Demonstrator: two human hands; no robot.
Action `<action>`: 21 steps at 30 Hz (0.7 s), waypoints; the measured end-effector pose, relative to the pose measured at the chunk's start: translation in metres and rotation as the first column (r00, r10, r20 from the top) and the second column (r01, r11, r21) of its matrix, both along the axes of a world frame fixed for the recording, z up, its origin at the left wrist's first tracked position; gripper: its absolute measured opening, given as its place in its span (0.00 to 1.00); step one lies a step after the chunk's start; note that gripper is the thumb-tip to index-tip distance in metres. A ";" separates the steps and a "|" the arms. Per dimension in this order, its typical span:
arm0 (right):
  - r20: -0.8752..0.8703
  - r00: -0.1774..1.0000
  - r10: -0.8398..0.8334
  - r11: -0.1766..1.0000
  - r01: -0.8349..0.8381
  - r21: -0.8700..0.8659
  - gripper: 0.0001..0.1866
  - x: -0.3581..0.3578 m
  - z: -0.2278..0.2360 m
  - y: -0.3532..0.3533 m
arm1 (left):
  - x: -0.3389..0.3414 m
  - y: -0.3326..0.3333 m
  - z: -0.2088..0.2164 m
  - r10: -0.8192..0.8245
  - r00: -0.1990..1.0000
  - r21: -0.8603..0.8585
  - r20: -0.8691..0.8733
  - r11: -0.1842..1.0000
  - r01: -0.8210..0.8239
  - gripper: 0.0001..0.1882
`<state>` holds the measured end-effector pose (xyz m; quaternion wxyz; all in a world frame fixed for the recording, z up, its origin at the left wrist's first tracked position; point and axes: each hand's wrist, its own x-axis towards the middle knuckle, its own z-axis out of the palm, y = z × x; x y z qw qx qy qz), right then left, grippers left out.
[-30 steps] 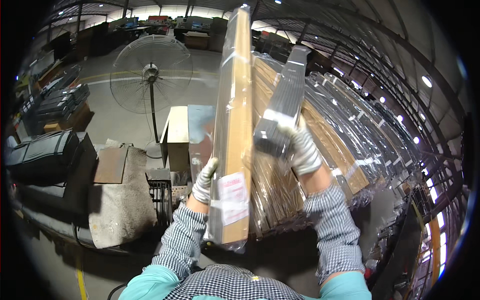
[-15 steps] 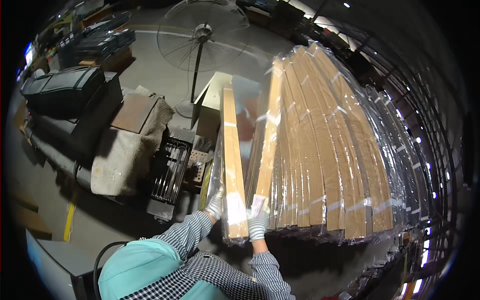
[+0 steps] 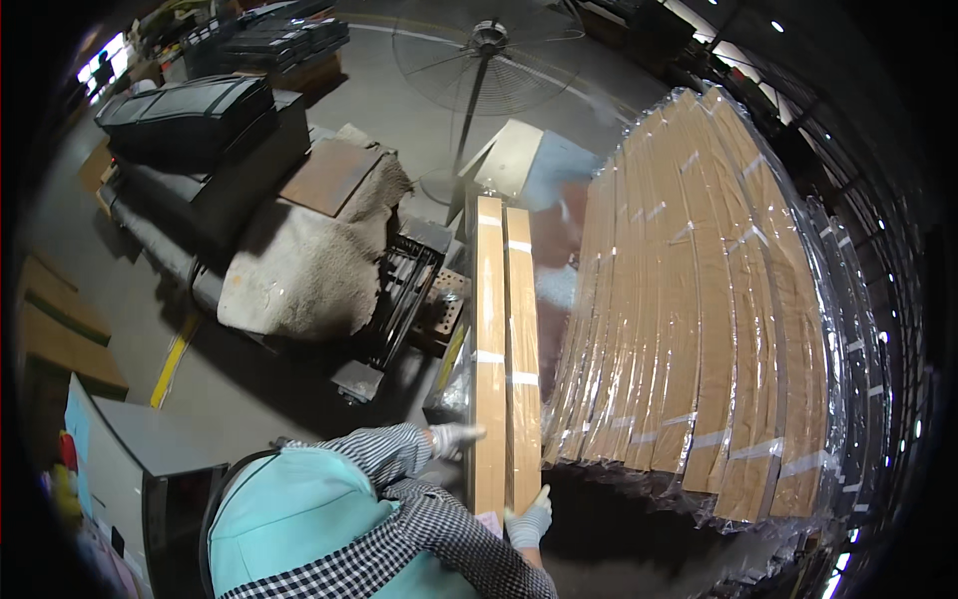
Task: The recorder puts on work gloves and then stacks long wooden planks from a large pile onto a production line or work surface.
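Two long, narrow brown cardboard packages point(image 3: 490, 299) with white bands lie side by side in front of me, a thin dark gap between them. My left hand point(image 3: 457, 441), in a white glove, is at the left edge of the left package, its fingers stretched out against it. At the near end of the right package point(image 3: 523, 299), my right hand point(image 3: 531, 519), also gloved, grips the corner, thumb along the right side. A pink-white label point(image 3: 489, 523) shows next to its fingers. What lies under the packages is mostly hidden.
To the right stands a broad row of plastic-wrapped brown packages point(image 3: 689, 329). A large stand fan point(image 3: 489, 40) is at the back. Left of me are a cloth-draped bench point(image 3: 299, 275), a black metal frame point(image 3: 404, 295) and strapped dark bundles point(image 3: 190, 105). A grey cabinet point(image 3: 160, 439) stands near left.
The right package has moved left from against the wrapped row to lie along the left one. My right hand moved with it to its near end. The view has shifted too.
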<state>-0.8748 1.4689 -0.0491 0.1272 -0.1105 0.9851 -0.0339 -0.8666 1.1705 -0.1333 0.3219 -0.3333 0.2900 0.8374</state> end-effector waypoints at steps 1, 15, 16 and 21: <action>-0.009 0.999 -0.038 0.999 0.038 -0.032 0.59 -0.014 -0.009 -0.013 | -0.011 0.001 -0.002 0.137 0.987 0.051 -0.079 0.990 -0.133 0.42; 0.379 0.862 0.337 0.882 -0.149 -0.447 0.50 -0.026 0.028 -0.066 | 0.090 0.018 0.038 0.195 0.975 0.040 0.111 0.979 -0.200 0.49; 0.343 0.838 0.424 0.863 -0.261 -0.432 0.51 -0.033 0.029 -0.081 | 0.091 0.015 0.040 0.227 0.962 0.037 0.150 0.971 -0.235 0.52; 0.097 0.767 0.634 0.770 -0.616 -0.166 0.53 -0.082 0.044 -0.135 | 0.080 -0.022 0.072 0.598 0.695 -0.012 0.399 0.762 -0.648 0.64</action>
